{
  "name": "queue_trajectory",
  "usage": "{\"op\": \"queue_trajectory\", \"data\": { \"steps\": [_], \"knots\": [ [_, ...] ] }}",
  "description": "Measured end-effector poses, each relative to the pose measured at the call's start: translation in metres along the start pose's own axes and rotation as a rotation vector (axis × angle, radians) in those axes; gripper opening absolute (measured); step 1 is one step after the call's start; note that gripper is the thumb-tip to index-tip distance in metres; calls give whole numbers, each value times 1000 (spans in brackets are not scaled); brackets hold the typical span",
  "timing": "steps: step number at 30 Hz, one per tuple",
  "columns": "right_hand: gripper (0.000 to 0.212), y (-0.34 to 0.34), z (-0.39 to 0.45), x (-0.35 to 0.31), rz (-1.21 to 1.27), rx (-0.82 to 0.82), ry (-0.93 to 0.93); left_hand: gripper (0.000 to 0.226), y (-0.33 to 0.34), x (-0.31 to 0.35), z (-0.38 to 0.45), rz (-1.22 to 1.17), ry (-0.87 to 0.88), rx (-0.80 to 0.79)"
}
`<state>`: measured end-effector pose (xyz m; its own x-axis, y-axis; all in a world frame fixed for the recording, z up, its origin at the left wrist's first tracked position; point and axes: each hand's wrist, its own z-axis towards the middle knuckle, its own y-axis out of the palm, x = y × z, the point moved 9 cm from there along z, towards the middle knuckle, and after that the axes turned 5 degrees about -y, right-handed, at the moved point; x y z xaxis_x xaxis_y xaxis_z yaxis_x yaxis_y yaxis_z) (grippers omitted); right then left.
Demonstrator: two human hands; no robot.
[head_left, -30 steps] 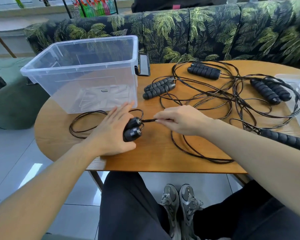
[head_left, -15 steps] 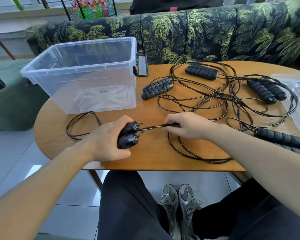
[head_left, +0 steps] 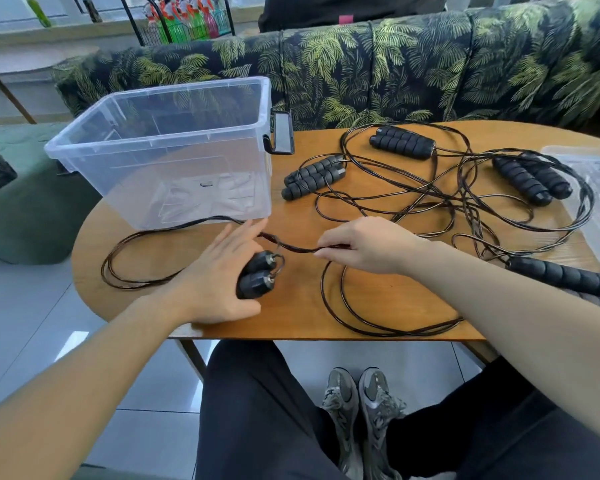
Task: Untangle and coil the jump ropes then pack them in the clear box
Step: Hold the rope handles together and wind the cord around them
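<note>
Pinching cord [head_left: 293, 247], right hand [head_left: 367, 244]; left hand [head_left: 219, 271] steadying handles [head_left: 257, 277].

Round wooden table [head_left: 298, 317] on thin legs. Behind it, long dark sofa [head_left: 395, 71] with green leaf print. Green soft seat [head_left: 25, 202] at left. Shiny pale floor tiles [head_left: 32, 341] below. Far back, window ledge [head_left: 66, 26], black wire rack [head_left: 184, 22] with bright bottles. Daylight everywhere.
</note>
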<state>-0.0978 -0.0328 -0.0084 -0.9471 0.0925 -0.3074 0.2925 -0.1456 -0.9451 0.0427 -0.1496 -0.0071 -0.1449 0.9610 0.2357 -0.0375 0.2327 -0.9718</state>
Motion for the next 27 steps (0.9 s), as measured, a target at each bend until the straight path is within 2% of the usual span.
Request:
{"op": "queue_trajectory", "data": {
  "steps": [2, 4, 7, 11, 17, 22, 27],
  "knots": [
    [50, 0, 5, -14, 7, 0, -48, 71, 0, 30, 8, 5, 127, 41],
    [38, 2, 7, -24, -7, -20, -78, 63, 2, 51, 12, 14, 217, 75],
    [19, 7, 3, -19, 6, -57, -53, 53, 0, 45, 15, -157, 110, 22],
    [25, 11, -8, 10, 88, -82, 50, 52, 1, 32, 7, -121, 91, 8],
    [32, 0, -23, 56, -40, -17, 169, 52, -13, -9, -2, -105, -34, 23],
    [41, -12, -25, 64, -108, -14, 155, 53, -9, -40, -11, -51, -147, -14],
    [36, -15, -16, 53, -64, 31, 114, 60, 3, -41, -6, -24, -175, -71]
  ]
}}
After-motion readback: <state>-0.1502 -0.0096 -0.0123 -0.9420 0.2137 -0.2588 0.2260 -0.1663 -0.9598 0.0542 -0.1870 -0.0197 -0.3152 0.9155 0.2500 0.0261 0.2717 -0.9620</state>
